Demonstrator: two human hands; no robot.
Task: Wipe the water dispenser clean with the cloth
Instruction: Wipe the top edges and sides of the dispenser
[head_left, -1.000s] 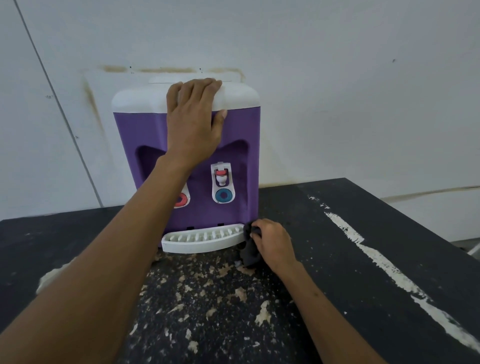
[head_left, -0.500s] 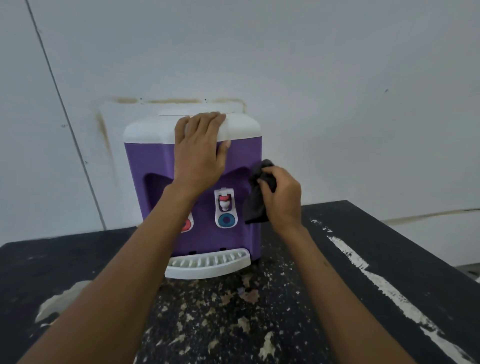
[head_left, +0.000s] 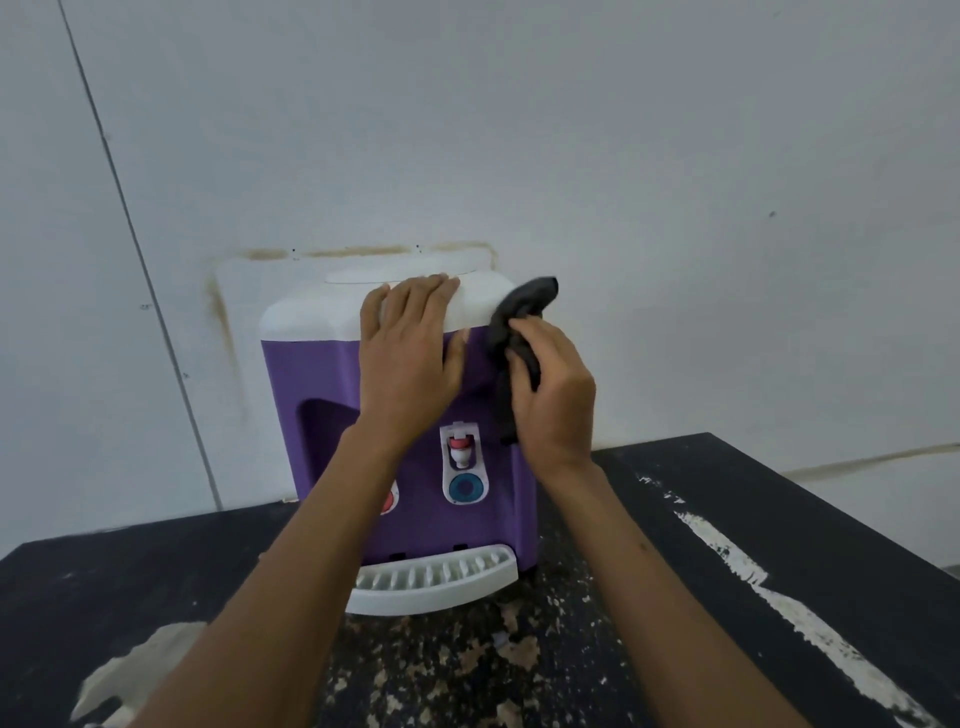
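Now, in the head view, the purple water dispenser (head_left: 311, 395) stands just below the middle of the frame, upright at the back edge of a black table (head_left: 779, 519) and close against a pale wall (head_left: 623, 156). Its white top (head_left: 306, 312) sits at 12 o'clock of the body, and its white drip tray (head_left: 431, 582) juts out at 6 o'clock, resting on the tabletop.

The left hand (head_left: 410, 358) lies flat on the dispenser. Its fingers are straight and together over the front edge of the white top, the thumb is spread toward 3 o'clock onto the purple front, and it holds nothing.

The right hand (head_left: 558, 395) is at 2 o'clock of the dispenser's front, its fingers curled round a dark grey cloth (head_left: 519, 312). The cloth is bunched. One end pokes up past the white top's right corner at 1 o'clock, and a narrow tail hangs toward 6 o'clock against the purple face, beside the palm.

Between the two wrists a white tap (head_left: 460, 447) with a red cap shows, with a blue button (head_left: 464, 488) directly at its 6 o'clock. A red button (head_left: 388, 501) at 9 o'clock of the blue one is mostly hidden by the left forearm.

The table's paint is flaked in pale patches in front of the tray, and a ragged white streak (head_left: 753, 577) runs toward 5 o'clock.
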